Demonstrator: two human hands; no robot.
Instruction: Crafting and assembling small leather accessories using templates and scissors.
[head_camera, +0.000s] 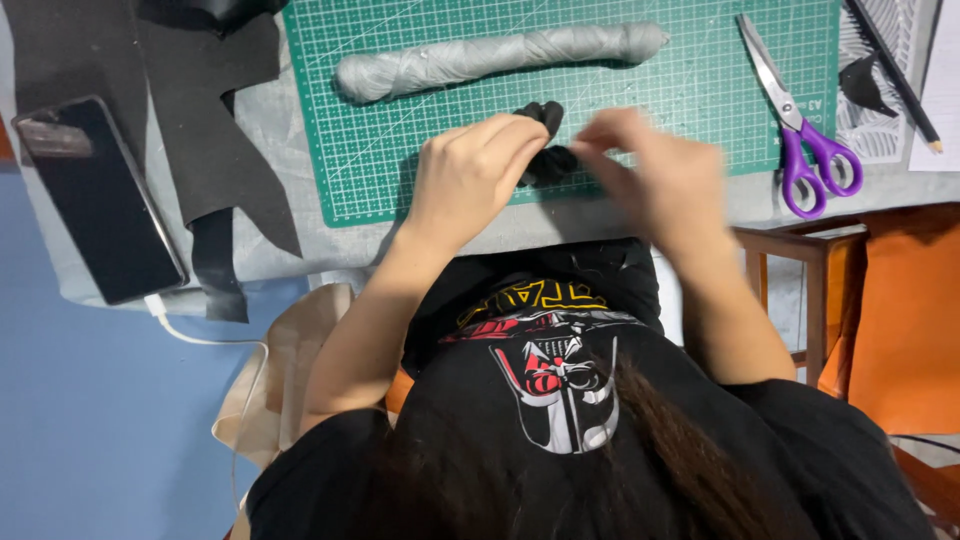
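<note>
Black cloth bit (545, 150) sits over the green mat (330, 120), pinched btwn both hands. Left hand (465, 180) & right hand (655, 180) each squeeze it. Grey roll (490, 58) lies behind, purple scissors (805, 130) nearby.

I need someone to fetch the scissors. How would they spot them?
Find the green cutting mat on the table. At its right edge lie the scissors, blades pointing up-left. Their purple handles set them apart from the black pencil beside them.
</note>
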